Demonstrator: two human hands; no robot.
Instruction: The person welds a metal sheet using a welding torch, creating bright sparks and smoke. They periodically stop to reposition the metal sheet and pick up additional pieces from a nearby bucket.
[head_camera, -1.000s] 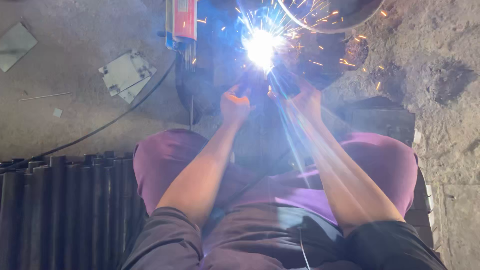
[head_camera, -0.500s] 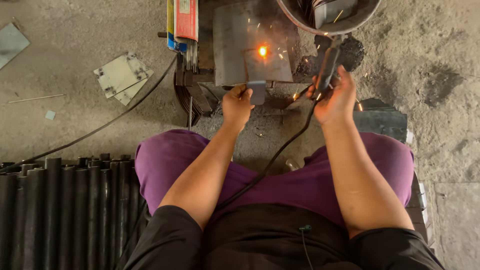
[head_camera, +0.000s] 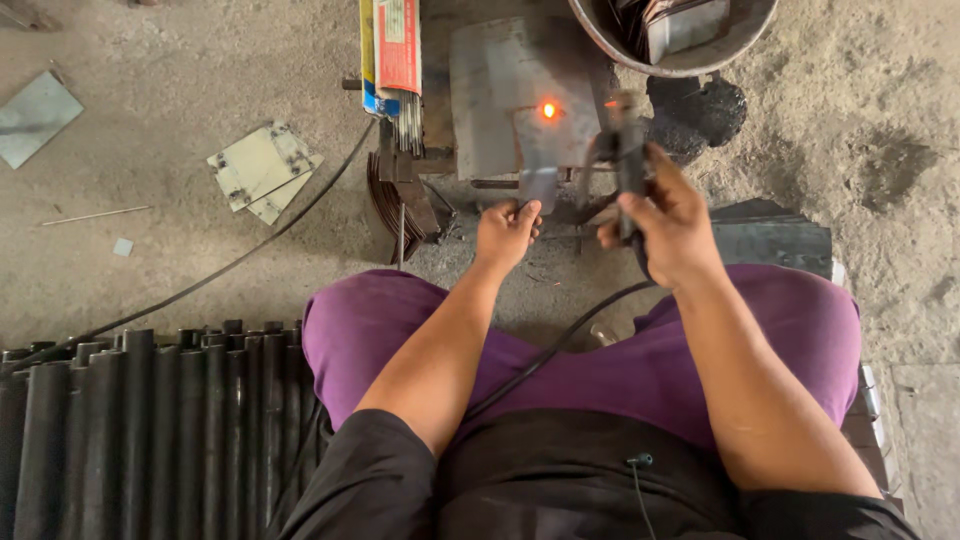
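Small grey steel strip (head_camera: 540, 180): pinched at its near end by the left hand (head_camera: 507, 233) fingers, standing on the flat grey steel plate (head_camera: 500, 90)
Weld spot (head_camera: 548, 110): glowing orange, just beyond those fingers at the strip's far end
Right hand (head_camera: 668, 222): fingers wrapped shut around the dark welding electrode holder (head_camera: 628, 160), right of the strip
Black cable (head_camera: 560, 345): trails from that hand across the purple lap
Bundle of grey welding rods (head_camera: 405, 120): on the floor, left of the left fingers
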